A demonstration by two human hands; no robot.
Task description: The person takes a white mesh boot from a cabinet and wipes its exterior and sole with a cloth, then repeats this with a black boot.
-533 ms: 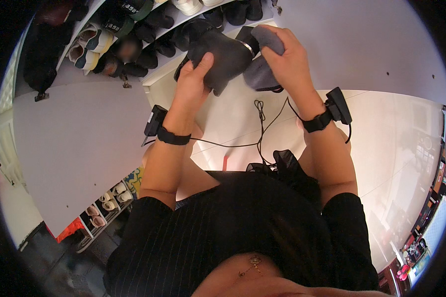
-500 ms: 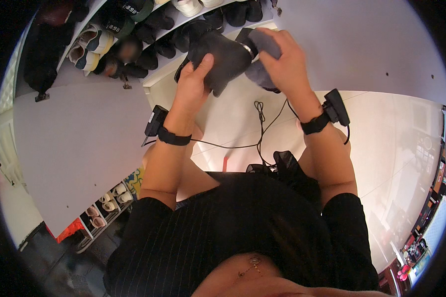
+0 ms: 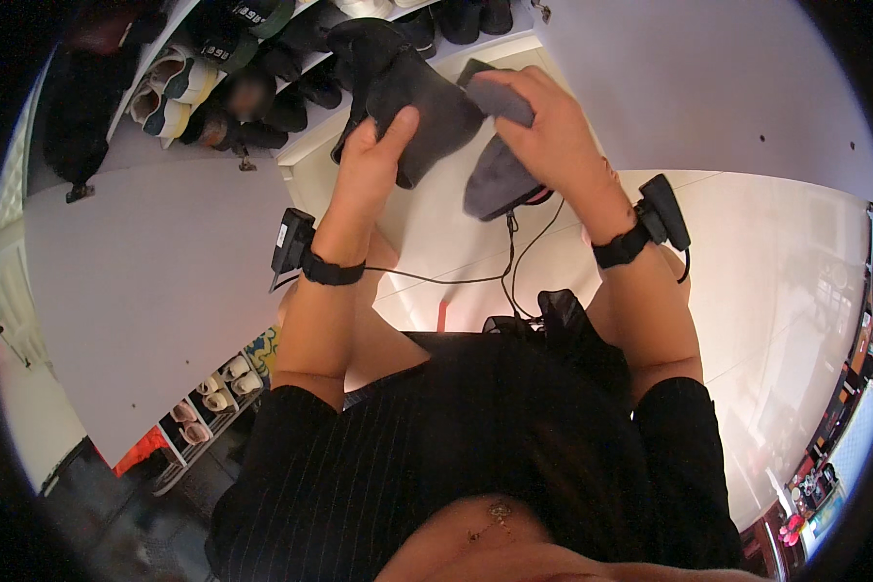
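Observation:
My left hand (image 3: 367,173) is closed around black suede-looking footwear (image 3: 441,116) that looks like ankle boots, thumb on top, held in front of the shoe shelves. Whether it is one boot or two overlapping I cannot tell. To its right, my right hand (image 3: 548,126) grips dark grey, soft-looking footwear. One grey piece (image 3: 500,101) lies under the fingers with a dark block at its far end. A second grey piece (image 3: 500,179) hangs below the palm, showing a dark edge and a bit of pink. The two hands' loads nearly touch.
Shelves of shoes (image 3: 170,97) stand at the far left, between two open white doors (image 3: 155,291) (image 3: 708,87). Black wrist devices (image 3: 658,218) trail a cable (image 3: 436,281) between my arms. Shoes on a low rack (image 3: 189,427) stand lower left.
The grey footwear in my right hand has swung down and turned, so its lower piece shows more. The black footwear in my left hand has tilted, and a silver band seen before is out of sight.

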